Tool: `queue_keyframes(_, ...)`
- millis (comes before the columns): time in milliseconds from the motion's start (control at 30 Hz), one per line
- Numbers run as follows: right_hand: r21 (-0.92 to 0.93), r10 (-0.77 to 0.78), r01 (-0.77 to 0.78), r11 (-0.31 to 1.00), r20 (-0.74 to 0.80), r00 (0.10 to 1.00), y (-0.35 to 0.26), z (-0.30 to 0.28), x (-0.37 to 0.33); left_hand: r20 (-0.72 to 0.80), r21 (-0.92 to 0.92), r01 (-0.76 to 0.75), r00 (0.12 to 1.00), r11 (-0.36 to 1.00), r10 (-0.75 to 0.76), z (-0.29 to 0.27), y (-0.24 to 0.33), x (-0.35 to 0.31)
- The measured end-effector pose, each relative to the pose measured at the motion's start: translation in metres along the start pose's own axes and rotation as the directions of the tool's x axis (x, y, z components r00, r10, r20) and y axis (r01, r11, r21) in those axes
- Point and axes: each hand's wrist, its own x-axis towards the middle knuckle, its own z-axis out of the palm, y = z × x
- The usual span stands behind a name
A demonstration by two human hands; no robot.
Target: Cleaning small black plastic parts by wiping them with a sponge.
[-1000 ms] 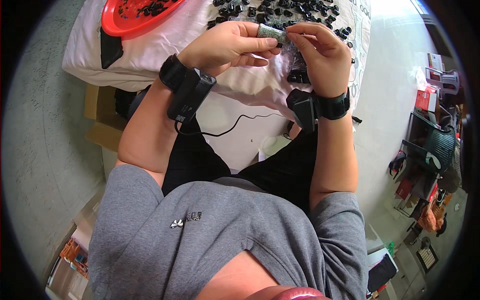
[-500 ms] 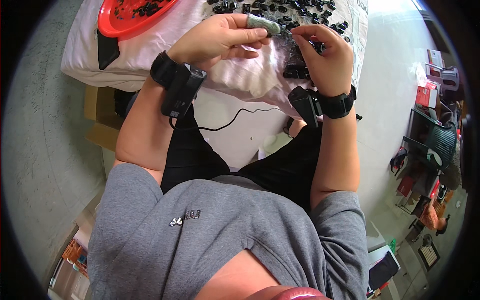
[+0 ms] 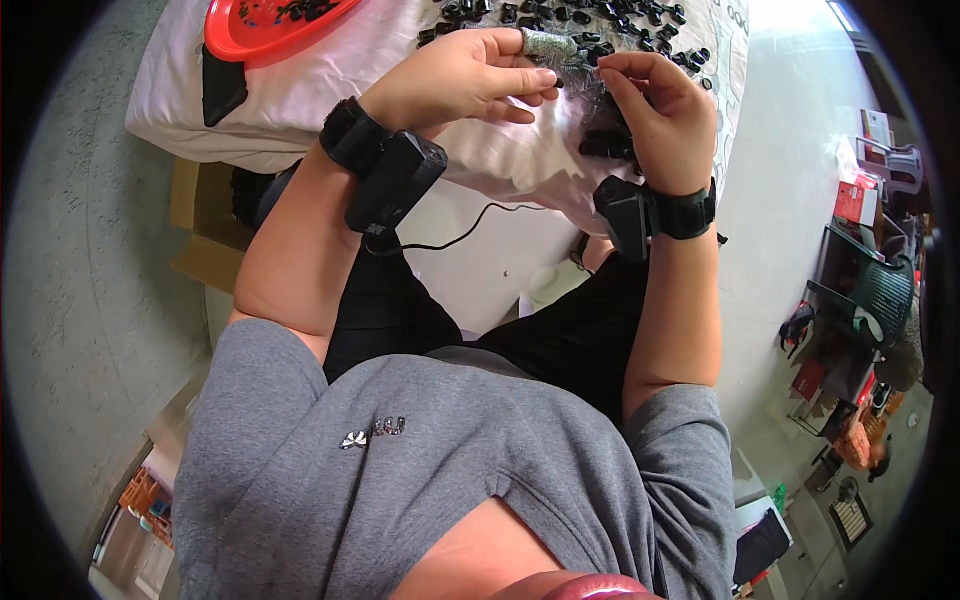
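Observation:
My left hand [image 3: 470, 78] reaches in over the cloth-covered surface, thumb and fingers brought together. A grey-green sleeve-like wrap [image 3: 550, 45] appears to cover the end of its index finger. Just past the thumb tip a small black piece [image 3: 559, 84] shows, apparently pinched in these fingers. My right hand [image 3: 672, 115] is close beside it, thumb and index finger pressed together; what they hold is too small to make out. Beneath and beyond both hands, many small black plastic parts [image 3: 660, 40] lie scattered, some on clear plastic film [image 3: 590, 95].
A red basin [image 3: 235, 50] with small pieces inside stands at the far left. Near it lies a flat black object [image 3: 222, 95]. An open cardboard box [image 3: 200, 235] sits below the edge of the white cloth [image 3: 270, 110]. A black cable [image 3: 440, 247] hangs from my left wrist device.
Both hands have shifted slightly right in the picture, along with the whole table scene. The wrapped finger still points toward my right fingertips, and the black piece by my left thumb shows more clearly.

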Motion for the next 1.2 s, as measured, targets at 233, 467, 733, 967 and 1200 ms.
queue_keyframes(233,-0.336,-0.032,0.041,0.941,0.032,0.999,-0.013,-0.007,0.003,0.019,0.010,-0.013,1.000,1.000,0.012,-0.009,-0.009,0.007)
queue_keyframes(467,-0.558,-0.237,0.304,0.773,0.190,0.953,-0.006,-0.005,-0.002,-0.018,-0.286,0.036,0.999,0.958,-0.043,-0.015,0.000,0.008)
queue_keyframes(733,-0.616,-0.274,0.346,0.707,0.213,0.938,-0.003,0.012,-0.001,0.007,-0.199,-0.011,1.000,0.980,0.013,-0.023,-0.022,0.019)
queue_keyframes(967,0.017,-0.039,0.039,0.999,0.046,0.998,-0.012,0.009,-0.005,0.011,-0.151,-0.059,0.998,0.987,0.061,-0.017,-0.018,0.014)
queue_keyframes(1200,0.076,0.031,-0.040,0.996,0.113,0.993,-0.017,0.007,-0.011,0.035,-0.172,-0.078,0.996,0.982,0.085,-0.014,-0.022,0.019)
